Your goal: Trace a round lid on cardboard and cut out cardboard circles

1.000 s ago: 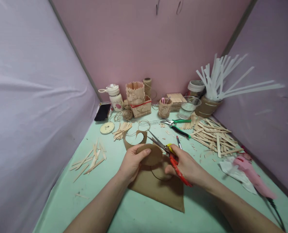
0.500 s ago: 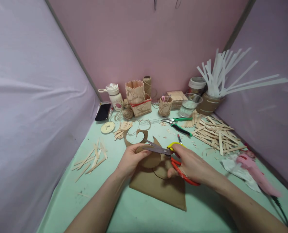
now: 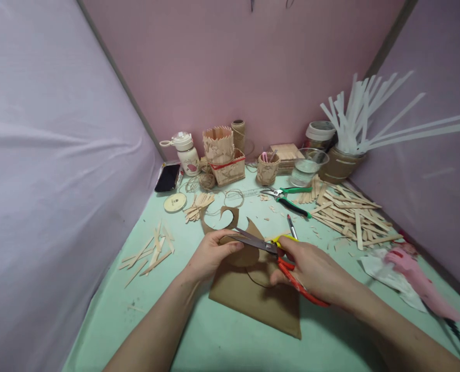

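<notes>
Scissors [image 3: 255, 242] over a cardboard disc [image 3: 245, 257] at the centre of the frame

Both hands work just below the middle of the frame. The left hand [image 3: 213, 254] pinches the cardboard disc at its upper left edge, thumb on top. The right hand [image 3: 311, 266] is curled around the scissors' yellow and red handles; the dark blades point left across the disc's upper part, slightly parted, tips near the left thumb. Whether they touch the cardboard cannot be told.

Beneath, a brown cardboard sheet [image 3: 258, 307] marked with a dark curved line lies on the pale green surface [image 3: 241, 356]. A curved offcut [image 3: 233, 213] sits just above the left hand, and a pen [image 3: 292, 226] just above the right.

Green-and-black-handled pruners [image 3: 297, 207] lie right of centre, beside a heap of wooden sticks [image 3: 349, 219]. A pink glue gun [image 3: 421, 287] rests at the lower right by a white tissue [image 3: 394, 284]. Loose sticks [image 3: 148, 258] are scattered left of centre, below a round pale lid [image 3: 174, 202].
</notes>
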